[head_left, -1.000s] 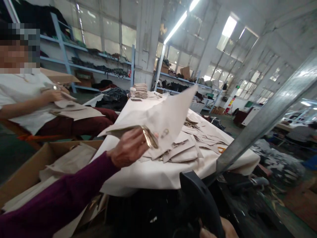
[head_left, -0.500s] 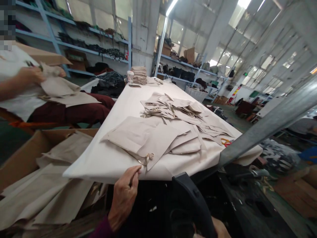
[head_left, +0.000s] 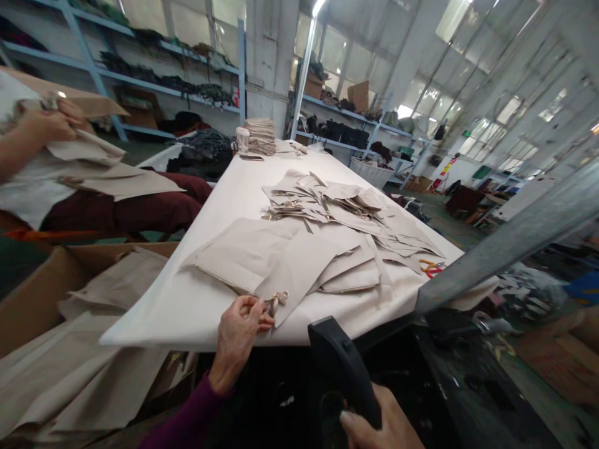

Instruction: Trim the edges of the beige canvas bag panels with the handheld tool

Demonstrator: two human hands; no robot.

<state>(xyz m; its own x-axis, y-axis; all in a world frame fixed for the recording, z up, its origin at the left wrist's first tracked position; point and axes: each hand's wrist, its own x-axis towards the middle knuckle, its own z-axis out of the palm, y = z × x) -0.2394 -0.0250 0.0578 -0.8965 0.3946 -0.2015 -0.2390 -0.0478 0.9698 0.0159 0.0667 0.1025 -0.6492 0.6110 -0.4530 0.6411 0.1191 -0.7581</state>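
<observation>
My left hand (head_left: 243, 327) is at the near edge of the table, its thumb and fingers pinched on the near corner of a beige fabric piece (head_left: 253, 249). At that corner is a small gold-coloured metal part with a pale knotted end (head_left: 279, 298). My right hand (head_left: 381, 421) is wrapped around a black, curved hand tool (head_left: 344, 349), whose exact kind I cannot make out. The tool's blunt top reaches the table edge, right of my left hand and apart from the fabric. More beige pieces (head_left: 353, 274) lie overlapped beside the pinched one.
On the white-covered table (head_left: 224, 206) lie a loose fabric heap (head_left: 322, 199), red-and-yellow-handled scissors (head_left: 430, 268) and a far stack (head_left: 261, 136). A metal post (head_left: 491, 249) slants across the right. A carton (head_left: 42, 293) of fabric pieces stands left. Another person's hands (head_left: 51, 121) hold beige fabric.
My left hand has moved up and right onto the fabric corner and pinched it. My right hand has risen further into view, and the black tool has shifted slightly left and up.
</observation>
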